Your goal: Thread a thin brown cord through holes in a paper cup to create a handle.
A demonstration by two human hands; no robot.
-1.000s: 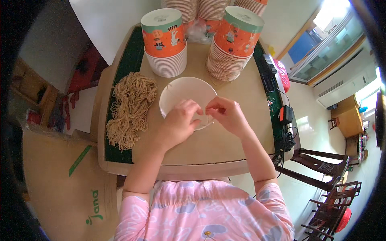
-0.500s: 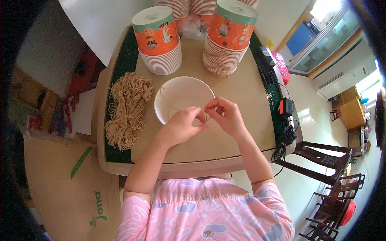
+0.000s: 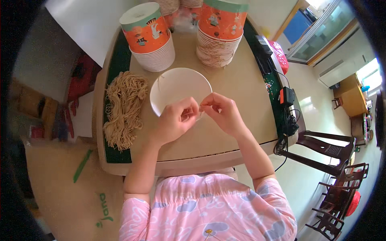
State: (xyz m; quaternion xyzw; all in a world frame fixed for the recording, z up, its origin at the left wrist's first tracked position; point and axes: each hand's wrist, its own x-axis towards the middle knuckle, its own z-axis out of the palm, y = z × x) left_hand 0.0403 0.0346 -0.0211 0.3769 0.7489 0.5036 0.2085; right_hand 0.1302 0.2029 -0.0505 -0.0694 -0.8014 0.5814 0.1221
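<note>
A white paper bucket (image 3: 177, 86) stands on the table with its mouth toward me. A short beige string (image 3: 159, 83) shows over its far-left rim. At the bucket's near-right rim, my left hand (image 3: 179, 117) is closed, its fingers curled and thumb tip meeting my right hand. My right hand (image 3: 222, 113) pinches with thumb and index finger at the same spot. A thin bit of string shows between the fingertips, partly hidden by them. Left of the bucket lies a thick bundle of beige strings (image 3: 125, 112).
Behind the bucket stand a left stack of orange-and-green paper buckets (image 3: 149, 36) and a right stack (image 3: 220, 32) with strings hanging on it. More stacks are farther back. A black adapter with cables (image 3: 286, 96) lies along the table's right edge. A dark chair (image 3: 327, 148) stands at the right.
Both hands have risen slightly and drawn together, with the left fingers more curled. The string that crossed the bucket's inside to my left hand no longer shows clearly. The whole view has shifted a little.
</note>
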